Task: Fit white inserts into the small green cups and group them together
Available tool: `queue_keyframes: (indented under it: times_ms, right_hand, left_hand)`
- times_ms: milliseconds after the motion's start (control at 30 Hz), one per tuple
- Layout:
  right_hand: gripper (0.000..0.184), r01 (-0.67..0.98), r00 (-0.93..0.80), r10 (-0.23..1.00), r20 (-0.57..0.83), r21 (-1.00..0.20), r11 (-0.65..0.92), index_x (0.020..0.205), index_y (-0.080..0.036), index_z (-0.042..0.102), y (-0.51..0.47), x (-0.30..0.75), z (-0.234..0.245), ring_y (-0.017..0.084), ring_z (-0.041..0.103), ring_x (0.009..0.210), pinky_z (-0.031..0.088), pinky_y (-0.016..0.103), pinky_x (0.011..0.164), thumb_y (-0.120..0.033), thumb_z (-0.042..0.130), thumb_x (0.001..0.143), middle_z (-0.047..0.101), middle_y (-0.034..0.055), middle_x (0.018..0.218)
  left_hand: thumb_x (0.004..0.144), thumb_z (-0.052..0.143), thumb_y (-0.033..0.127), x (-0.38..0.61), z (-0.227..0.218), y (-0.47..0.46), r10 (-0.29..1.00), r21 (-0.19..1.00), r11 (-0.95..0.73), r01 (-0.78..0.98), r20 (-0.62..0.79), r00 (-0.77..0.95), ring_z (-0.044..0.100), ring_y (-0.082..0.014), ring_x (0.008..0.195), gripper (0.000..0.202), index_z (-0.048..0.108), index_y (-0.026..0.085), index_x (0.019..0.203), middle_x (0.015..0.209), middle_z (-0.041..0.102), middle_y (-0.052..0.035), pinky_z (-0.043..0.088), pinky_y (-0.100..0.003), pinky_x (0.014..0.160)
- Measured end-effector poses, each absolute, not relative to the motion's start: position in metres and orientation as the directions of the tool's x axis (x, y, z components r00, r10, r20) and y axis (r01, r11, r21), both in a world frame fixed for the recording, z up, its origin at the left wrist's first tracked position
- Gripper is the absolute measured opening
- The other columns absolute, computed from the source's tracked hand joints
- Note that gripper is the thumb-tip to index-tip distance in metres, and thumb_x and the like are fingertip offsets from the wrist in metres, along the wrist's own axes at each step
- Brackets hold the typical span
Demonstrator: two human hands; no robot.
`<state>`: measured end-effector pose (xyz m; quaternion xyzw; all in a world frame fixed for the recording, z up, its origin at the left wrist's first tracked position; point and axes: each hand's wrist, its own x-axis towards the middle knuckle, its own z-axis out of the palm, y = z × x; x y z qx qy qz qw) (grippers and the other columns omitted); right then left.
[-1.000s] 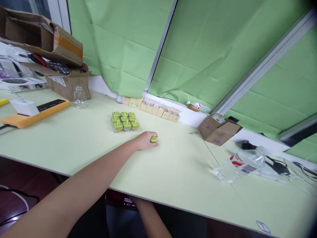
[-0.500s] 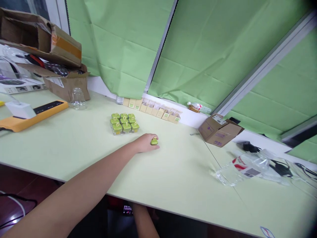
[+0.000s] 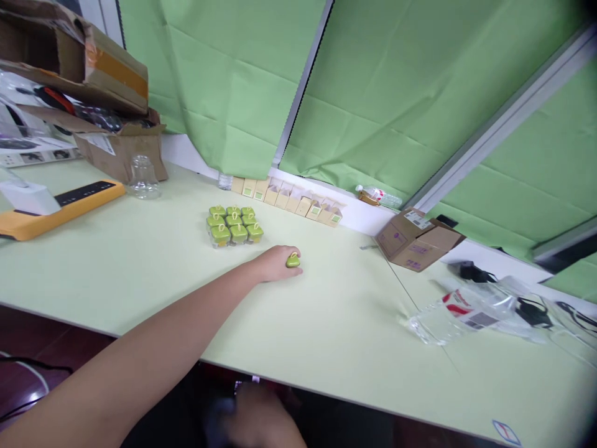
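My left hand (image 3: 275, 264) is stretched out over the table, its fingers wrapped round a small jar with a green lid (image 3: 293, 261) and a pale loop on top. The jar's body is hidden by the hand. Just left of it, several matching green-lidded clear jars (image 3: 239, 233) stand packed in a square block. Below the front edge of the table, my right hand (image 3: 261, 410) is smeared by motion and its fingers cannot be made out. Beside it, a small part of a lit screen (image 3: 239, 386) shows in the dark.
Small cardboard boxes (image 3: 293, 202) line the back of the pale table (image 3: 336, 330). A bigger carton (image 3: 415, 239) and a large plastic bottle (image 3: 457, 314) lie at the right. An orange power strip (image 3: 88, 202), a clear jar (image 3: 143, 179) and stacked cartons (image 3: 116, 81) occupy the left.
My right hand has come up into view below the table edge, covering most of the lit screen. My left hand still grips its jar; the whole view has shifted slightly.
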<state>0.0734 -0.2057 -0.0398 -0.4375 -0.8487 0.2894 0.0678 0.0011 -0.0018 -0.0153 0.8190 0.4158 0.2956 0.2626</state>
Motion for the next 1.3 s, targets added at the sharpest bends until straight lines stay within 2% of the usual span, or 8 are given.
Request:
queue_keyframes:
  times_ms: [133, 233, 300, 400, 833, 1033, 1167, 1300]
  right_hand:
    - [0.021, 0.568, -0.712, 0.697, -0.084, -0.653, 0.501, 0.079, -0.032, 0.072, -0.229, 0.108, 0.017, 0.018, 0.068, 0.065, 0.050, 0.026, 0.055, -0.052, 0.069, 0.077, 0.069, -0.0037, 0.067]
    - [0.024, 0.563, -0.665, 0.747, -0.014, -0.667, 0.488, 0.091, -0.028, 0.070, -0.195, 0.142, 0.063, 0.016, 0.067, 0.076, 0.051, 0.027, 0.065, -0.047, 0.056, 0.089, 0.072, -0.0005, 0.083]
    - [0.027, 0.606, -0.462, 0.872, 0.164, -0.659, 0.445, 0.096, -0.024, 0.068, -0.148, 0.160, 0.079, 0.016, 0.065, 0.080, 0.051, 0.028, 0.070, -0.040, 0.047, 0.095, 0.071, 0.0026, 0.090]
    - [0.027, 0.675, -0.221, 0.911, 0.348, -0.619, 0.400, 0.101, -0.022, 0.068, -0.069, 0.172, 0.070, 0.018, 0.064, 0.087, 0.050, 0.030, 0.073, -0.042, 0.065, 0.083, 0.070, 0.0056, 0.103]
    - [0.025, 0.315, -0.204, 0.948, 0.244, -0.900, 0.300, 0.083, -0.018, 0.067, -0.018, 0.176, -0.003, 0.017, 0.063, 0.086, 0.049, 0.031, 0.082, -0.042, 0.067, 0.079, 0.069, 0.0031, 0.087]
    - [0.021, 0.044, 0.033, 0.975, 0.222, -0.974, 0.220, 0.078, -0.021, 0.054, -0.018, 0.166, 0.001, 0.016, 0.061, 0.080, 0.053, 0.032, 0.077, -0.040, 0.064, 0.079, 0.064, -0.0009, 0.081]
    - [0.011, -0.318, 0.204, 0.979, -0.007, -0.946, 0.060, 0.083, -0.022, 0.050, -0.019, 0.173, 0.013, 0.018, 0.066, 0.077, 0.060, 0.037, 0.070, -0.031, 0.055, 0.087, 0.064, 0.0008, 0.084]
    - [0.009, -0.438, 0.194, 0.948, -0.254, -0.887, -0.148, 0.081, -0.020, 0.053, -0.018, 0.176, 0.015, 0.016, 0.064, 0.068, 0.062, 0.033, 0.067, -0.024, 0.055, 0.089, 0.062, 0.0027, 0.076]
  left_hand:
    - [0.076, 0.067, 0.047, 0.003, -0.017, -0.001, 0.840, 0.689, -0.508, 0.517, 0.261, 0.476, 0.063, -0.0256, 0.103, 0.050, 0.062, 0.024, 0.120, 0.117, 0.068, -0.0062, 0.049, -0.034, 0.089]
    - [0.072, 0.071, 0.046, 0.002, -0.017, -0.001, 0.840, 0.719, -0.502, 0.481, 0.272, 0.469, 0.063, -0.0253, 0.106, 0.060, 0.058, 0.023, 0.126, 0.120, 0.066, -0.0068, 0.049, -0.034, 0.090]
    - [0.069, 0.073, 0.046, 0.000, -0.016, -0.001, 0.840, 0.747, -0.491, 0.448, 0.270, 0.470, 0.063, -0.0245, 0.104, 0.066, 0.055, 0.023, 0.128, 0.119, 0.067, -0.0064, 0.050, -0.033, 0.089]
    - [0.065, 0.077, 0.045, -0.002, -0.014, -0.002, 0.831, 0.785, -0.479, 0.392, 0.262, 0.491, 0.065, -0.0237, 0.099, 0.072, 0.054, 0.023, 0.129, 0.113, 0.069, -0.0055, 0.051, -0.034, 0.086]
    - [0.058, 0.087, 0.037, 0.000, -0.014, -0.001, 0.820, 0.821, -0.482, 0.307, 0.299, 0.488, 0.062, -0.0272, 0.113, 0.104, 0.035, 0.026, 0.147, 0.130, 0.062, -0.0114, 0.047, -0.038, 0.098]
    - [0.058, 0.087, 0.038, 0.002, -0.015, -0.002, 0.822, 0.833, -0.478, 0.278, 0.313, 0.476, 0.066, -0.0265, 0.102, 0.105, 0.033, 0.026, 0.148, 0.123, 0.065, -0.0109, 0.052, -0.038, 0.089]
    - [0.069, 0.079, 0.037, -0.003, -0.025, 0.009, 0.838, 0.791, -0.501, 0.351, 0.341, 0.426, 0.064, -0.0266, 0.109, 0.082, 0.044, 0.021, 0.140, 0.124, 0.063, -0.0126, 0.052, -0.040, 0.094]
    - [0.080, 0.067, 0.027, -0.009, -0.028, 0.019, 0.788, 0.567, -0.607, 0.556, 0.518, 0.333, 0.051, -0.0298, 0.127, 0.045, 0.059, 0.018, 0.124, 0.133, 0.056, -0.0130, 0.040, -0.048, 0.110]
